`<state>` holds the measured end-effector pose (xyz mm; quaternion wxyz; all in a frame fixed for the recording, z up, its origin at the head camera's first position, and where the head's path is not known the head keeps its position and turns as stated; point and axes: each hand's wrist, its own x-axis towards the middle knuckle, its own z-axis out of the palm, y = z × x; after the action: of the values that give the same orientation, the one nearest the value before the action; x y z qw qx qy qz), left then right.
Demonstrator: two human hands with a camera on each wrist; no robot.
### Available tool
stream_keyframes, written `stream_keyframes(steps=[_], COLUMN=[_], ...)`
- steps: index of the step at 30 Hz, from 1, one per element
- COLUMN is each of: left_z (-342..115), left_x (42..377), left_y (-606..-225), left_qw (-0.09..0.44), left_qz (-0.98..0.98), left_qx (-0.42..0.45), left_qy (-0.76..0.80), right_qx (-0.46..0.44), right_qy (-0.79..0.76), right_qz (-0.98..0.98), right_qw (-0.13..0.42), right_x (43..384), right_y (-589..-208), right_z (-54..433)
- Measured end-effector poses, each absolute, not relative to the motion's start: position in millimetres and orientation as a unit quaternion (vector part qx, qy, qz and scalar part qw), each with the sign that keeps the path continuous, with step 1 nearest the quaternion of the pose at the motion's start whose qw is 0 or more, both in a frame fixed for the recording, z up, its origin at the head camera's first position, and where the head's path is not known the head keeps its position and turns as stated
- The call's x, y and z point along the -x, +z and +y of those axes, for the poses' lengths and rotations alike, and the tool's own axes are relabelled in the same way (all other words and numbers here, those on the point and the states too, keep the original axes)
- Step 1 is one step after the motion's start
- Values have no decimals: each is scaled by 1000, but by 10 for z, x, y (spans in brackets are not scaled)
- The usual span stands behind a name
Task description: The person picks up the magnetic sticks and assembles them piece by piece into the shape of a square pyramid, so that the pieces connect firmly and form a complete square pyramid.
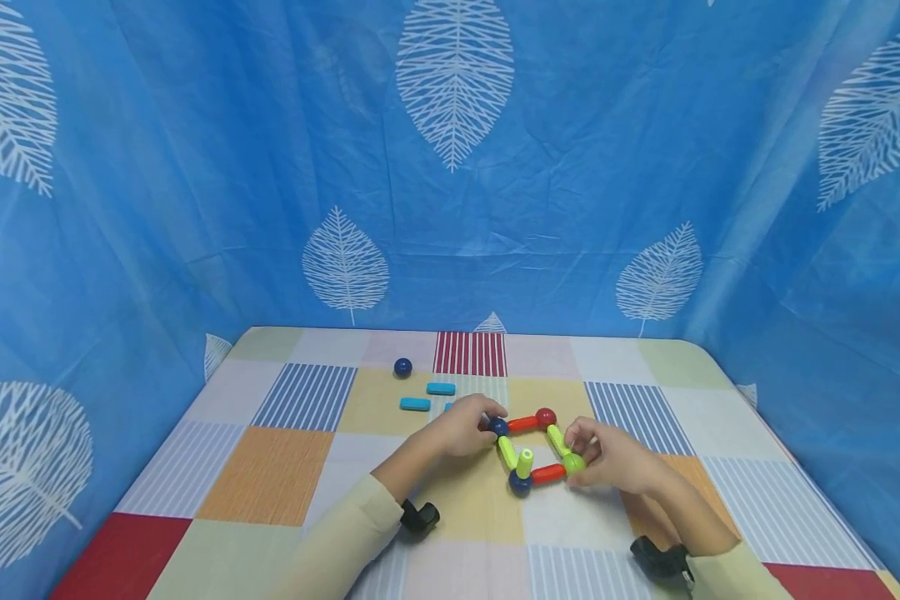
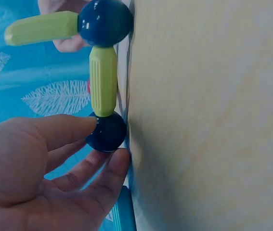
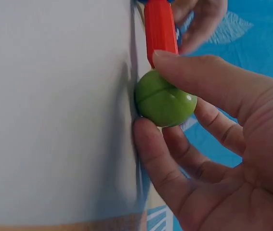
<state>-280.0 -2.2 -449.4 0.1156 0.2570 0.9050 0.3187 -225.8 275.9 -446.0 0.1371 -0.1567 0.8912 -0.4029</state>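
A square of rods and balls lies on the patchwork cloth, with two red rods (image 1: 523, 424) and two yellow-green rods (image 1: 558, 440) between its corner balls. My left hand (image 1: 463, 425) pinches the dark blue ball (image 2: 108, 132) at the far left corner between thumb and fingers. At the near right corner, my right hand (image 1: 617, 458) holds the green ball (image 3: 162, 98), thumb on one side and fingers on the other. The red ball (image 1: 546, 417) forms the far right corner. From the near dark blue ball (image 1: 521, 483), another yellow-green rod (image 1: 525, 463) stands upright.
Beyond my left hand lie light blue rods (image 1: 415, 404), one partly hidden by the hand. A loose dark blue ball (image 1: 402, 367) sits farther back. Blue curtains with white leaf prints (image 1: 457, 250) hang behind and beside the table (image 1: 255, 533).
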Motion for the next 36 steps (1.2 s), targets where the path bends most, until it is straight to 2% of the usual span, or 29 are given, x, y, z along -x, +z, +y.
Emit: stream_keyframes(steps=[9, 28, 36], left_z=[-186, -282, -405], left_x=[2693, 2672, 2693], left_y=[-4511, -4521, -4486], left_qw=[130, 139, 124], left_qz=[890, 881, 884], left_qx=[-226, -224, -230], left_qy=[374, 394, 387], right_qx=[145, 140, 146], right_qy=[-405, -436, -434], right_qz=[896, 881, 880], right_qw=[114, 118, 123], right_x=[2410, 2445, 2462], right_y=[-4514, -4574, -4577], right_z=[2827, 2835, 2852])
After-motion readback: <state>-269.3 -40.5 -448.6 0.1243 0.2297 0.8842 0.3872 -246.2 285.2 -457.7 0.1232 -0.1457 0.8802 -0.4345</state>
